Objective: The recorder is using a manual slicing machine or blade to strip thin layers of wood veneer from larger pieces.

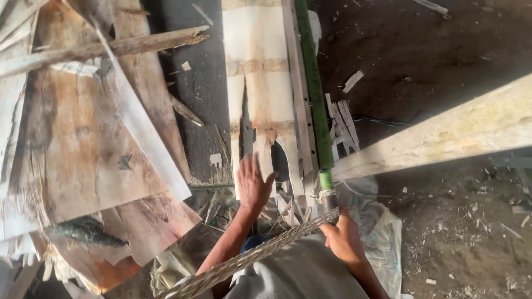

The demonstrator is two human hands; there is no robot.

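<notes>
Nearest, at the bottom of the view, a flat braided strap of pale woven fibre [260,254] runs slantwise from lower left up to the right, crossing above the person's grey shirt. The right hand [342,237] sits at the strap's upper end, fingers curled close around the base of a long green-painted bar [313,83] with a bound, dull metal end; whether it grips the strap as well cannot be told. The left hand [253,184] is spread flat, fingers wide open, palm pressed on the near end of a pale thin wood veneer sheet [256,94], holding nothing. That sheet is smooth and cream-coloured with brown bands across it, split lengthwise and torn ragged at its near edge; it lies on a dark grooved machine bed [202,105] and runs away from the person, the green bar just beside its right edge.

To the left, broad reddish-brown veneer sheets [77,149], rough and stained, overlap in a loose pile with curled, frayed edges. A splintered grey wooden stick [105,49] lies across their far side. On the right, a thick pale timber beam [443,133] slants over a dirt floor [460,232] strewn with chips, where most open room lies.
</notes>
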